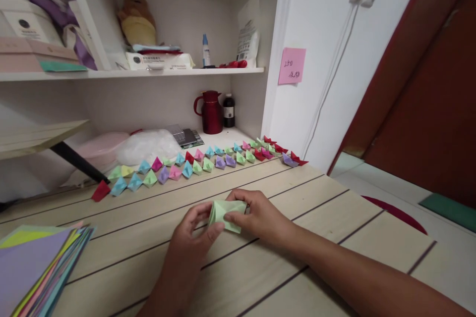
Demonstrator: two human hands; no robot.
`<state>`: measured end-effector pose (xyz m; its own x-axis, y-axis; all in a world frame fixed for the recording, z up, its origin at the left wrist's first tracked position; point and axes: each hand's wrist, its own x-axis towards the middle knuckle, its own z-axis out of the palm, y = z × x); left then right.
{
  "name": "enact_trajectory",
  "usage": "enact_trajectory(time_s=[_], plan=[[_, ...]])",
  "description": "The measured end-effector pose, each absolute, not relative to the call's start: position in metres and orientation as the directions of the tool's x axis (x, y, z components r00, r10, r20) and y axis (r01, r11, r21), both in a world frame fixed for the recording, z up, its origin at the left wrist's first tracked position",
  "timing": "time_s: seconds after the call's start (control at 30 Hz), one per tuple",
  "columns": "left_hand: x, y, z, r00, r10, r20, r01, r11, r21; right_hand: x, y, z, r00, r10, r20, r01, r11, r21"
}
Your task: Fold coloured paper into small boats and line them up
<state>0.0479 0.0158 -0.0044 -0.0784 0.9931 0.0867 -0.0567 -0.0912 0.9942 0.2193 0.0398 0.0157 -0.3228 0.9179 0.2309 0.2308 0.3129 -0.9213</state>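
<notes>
Your left hand (193,230) and your right hand (256,215) both pinch one folded green paper (226,214) — it sits between them, low over the wooden surface (316,218), near the middle. Your fingers are closed on its two ends. Behind it, two long rows of little paper boats (193,161) lie on the surface in many colors. A stack of colored sheets (37,262) rests by your left side, well apart from your hands.
</notes>
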Motion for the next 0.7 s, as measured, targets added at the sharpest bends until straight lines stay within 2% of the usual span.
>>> enact_trajectory(time_s=[0.1, 0.2, 0.33, 0.43, 0.53, 0.6, 0.63, 0.7], plan=[[0.042, 0.012, 0.004, -0.057, 0.998, -0.013, -0.004, 0.013, 1.000, 0.217, 0.036, 0.017, -0.370, 0.906, 0.207, 0.197, 0.294, -0.935], [0.038, 0.011, 0.006, -0.097, 0.993, -0.073, -0.074, 0.066, 0.995, 0.214, 0.038, 0.013, -0.385, 0.904, 0.184, 0.039, 0.215, -0.976], [0.039, 0.013, 0.000, -0.054, 0.995, -0.086, -0.129, 0.078, 0.989, 0.214, 0.042, 0.008, -0.420, 0.897, 0.140, -0.097, 0.109, -0.989], [0.042, 0.012, -0.005, -0.020, 0.999, -0.031, -0.090, 0.029, 0.996, 0.213, 0.040, 0.009, -0.387, 0.912, 0.138, -0.059, 0.125, -0.990], [0.044, 0.012, -0.008, -0.016, 0.999, 0.047, 0.008, -0.047, 0.999, 0.214, 0.036, 0.011, -0.307, 0.931, 0.199, 0.086, 0.236, -0.968], [0.042, 0.015, -0.009, -0.046, 0.987, 0.154, 0.148, -0.145, 0.978, 0.216, 0.036, 0.010, -0.255, 0.894, 0.369, 0.225, 0.426, -0.877], [0.040, 0.018, -0.009, -0.063, 0.973, 0.224, 0.236, -0.203, 0.950, 0.218, 0.037, 0.009, -0.246, 0.836, 0.491, 0.308, 0.548, -0.778], [0.033, 0.023, -0.009, -0.102, 0.925, 0.365, 0.401, -0.298, 0.866, 0.222, 0.040, 0.006, -0.284, 0.642, 0.712, 0.473, 0.740, -0.478]])
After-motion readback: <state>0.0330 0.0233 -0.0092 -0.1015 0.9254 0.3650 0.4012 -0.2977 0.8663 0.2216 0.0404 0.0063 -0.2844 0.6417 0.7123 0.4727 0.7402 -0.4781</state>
